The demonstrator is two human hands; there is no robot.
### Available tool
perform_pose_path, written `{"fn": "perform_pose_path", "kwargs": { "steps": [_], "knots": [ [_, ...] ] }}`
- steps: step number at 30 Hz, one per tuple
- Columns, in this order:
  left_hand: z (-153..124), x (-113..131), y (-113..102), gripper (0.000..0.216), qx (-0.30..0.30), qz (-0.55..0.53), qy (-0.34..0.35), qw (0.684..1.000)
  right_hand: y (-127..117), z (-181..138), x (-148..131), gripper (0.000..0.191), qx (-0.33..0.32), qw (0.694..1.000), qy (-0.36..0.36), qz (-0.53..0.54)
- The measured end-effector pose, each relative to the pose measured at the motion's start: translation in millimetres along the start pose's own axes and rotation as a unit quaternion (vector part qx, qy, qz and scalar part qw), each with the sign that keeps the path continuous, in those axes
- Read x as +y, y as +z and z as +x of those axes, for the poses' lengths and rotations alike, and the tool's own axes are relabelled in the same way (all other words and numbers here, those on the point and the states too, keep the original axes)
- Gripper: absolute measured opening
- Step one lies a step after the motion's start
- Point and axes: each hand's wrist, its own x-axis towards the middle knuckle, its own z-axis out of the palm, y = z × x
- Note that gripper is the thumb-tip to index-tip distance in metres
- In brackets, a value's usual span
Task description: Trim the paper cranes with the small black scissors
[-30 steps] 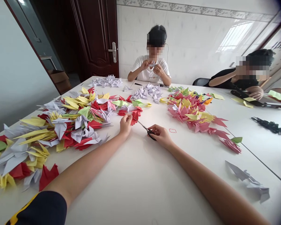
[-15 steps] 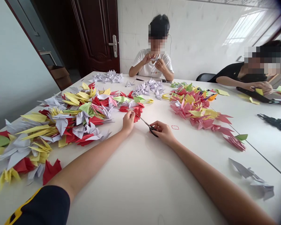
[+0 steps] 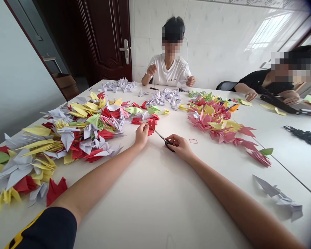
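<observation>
My left hand (image 3: pixel 141 134) pinches a red folded paper crane (image 3: pixel 152 125) at the edge of a big pile of paper cranes (image 3: pixel 75 129). My right hand (image 3: pixel 179 146) grips the black handles of a pair of scissors (image 3: pixel 163 139), whose blades point up-left at the red crane. Both hands rest on the white table (image 3: pixel 155 200). A small red paper loop (image 3: pixel 193 141) lies just right of my right hand.
A pink, red and yellow crane pile (image 3: pixel 217 121) lies right of centre, and white cranes (image 3: pixel 164 98) sit farther back. A grey crane (image 3: pixel 280 197) lies at the near right. One person (image 3: pixel 170 65) sits opposite, and another person (image 3: pixel 277 81) sits at the right.
My hands hold still with crane and scissors. The person opposite has lowered their hands from chest height and spread them apart. The person at the right has moved a hand onto the table.
</observation>
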Motion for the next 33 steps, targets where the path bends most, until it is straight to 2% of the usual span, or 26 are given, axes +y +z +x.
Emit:
{"fn": "perform_pose_path", "kwargs": {
  "steps": [8,21,33],
  "knots": [
    [0.4,-0.7,-0.3,0.024,0.003,-0.002,0.009,1.0,-0.5,0.3,1.0,0.029,0.001,1.0,-0.007,-0.006],
    [1.0,-0.8,-0.3,0.025,-0.002,-0.006,-0.017,1.0,0.0,-0.2,-1.9,0.028,0.003,1.0,-0.002,-0.01],
    [1.3,-3.0,-0.7,0.025,0.001,0.0,0.006,1.0,0.2,-0.2,-2.1,0.028,0.004,1.0,-0.008,-0.017]
  ]
}}
